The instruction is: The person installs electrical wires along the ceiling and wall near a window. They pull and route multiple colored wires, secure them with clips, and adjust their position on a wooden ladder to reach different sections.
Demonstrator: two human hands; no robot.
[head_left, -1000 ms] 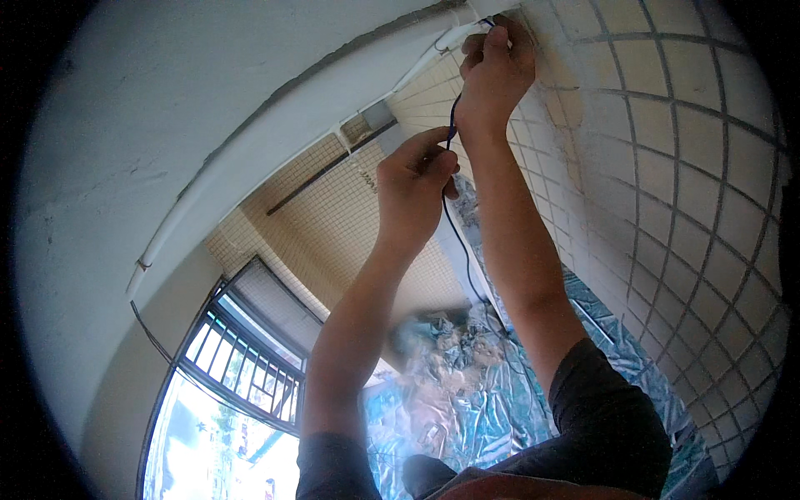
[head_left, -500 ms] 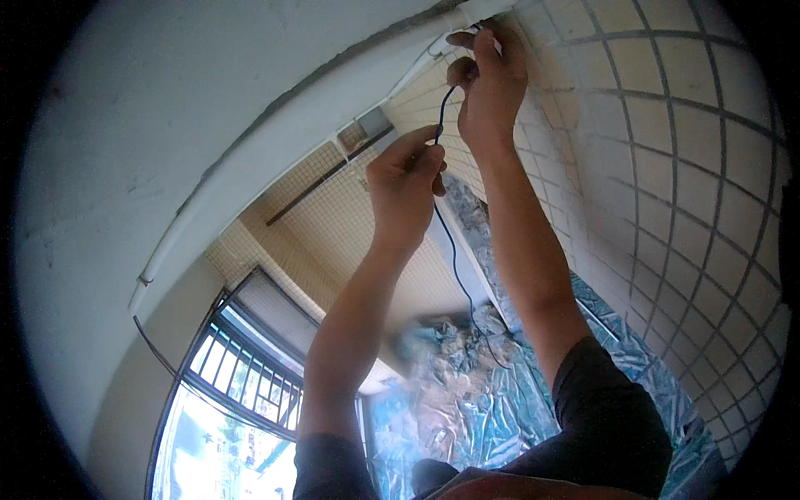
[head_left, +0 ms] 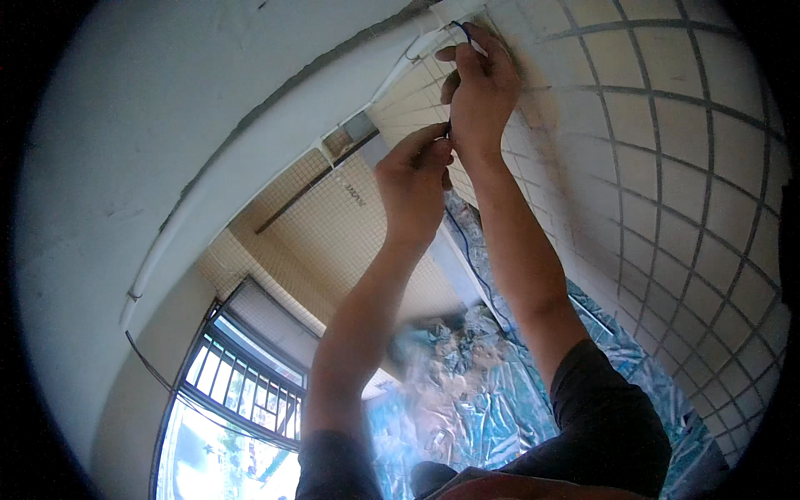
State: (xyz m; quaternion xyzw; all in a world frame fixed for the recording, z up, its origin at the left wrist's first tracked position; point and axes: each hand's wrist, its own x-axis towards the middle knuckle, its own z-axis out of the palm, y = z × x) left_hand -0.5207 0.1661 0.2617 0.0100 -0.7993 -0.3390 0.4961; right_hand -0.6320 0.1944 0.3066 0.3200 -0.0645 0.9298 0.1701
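Observation:
Overhead, a dark blue wire (head_left: 468, 257) runs from the end of a white conduit (head_left: 398, 73) down through both my hands and hangs loose below. My left hand (head_left: 414, 190) is closed, pinching the wire between thumb and fingers just under the right wrist. Higher up, my right hand (head_left: 483, 104) is closed around the same wire beside the conduit's end, close to the tiled wall. A short bend of wire shows above its fingertips. The stretch inside the right hand is hidden.
A tiled wall (head_left: 667, 108) rises on the right. The plain white ceiling (head_left: 133, 125) fills the upper left. At lower left is a barred window (head_left: 242, 375) with thin dark cables hanging beside it. Crumpled plastic sheeting (head_left: 475, 417) and rubble lie below.
My left hand has moved slightly up and right, nearer the right wrist. A bend of blue wire now shows between the conduit and my right fingertips. The view has shifted a little.

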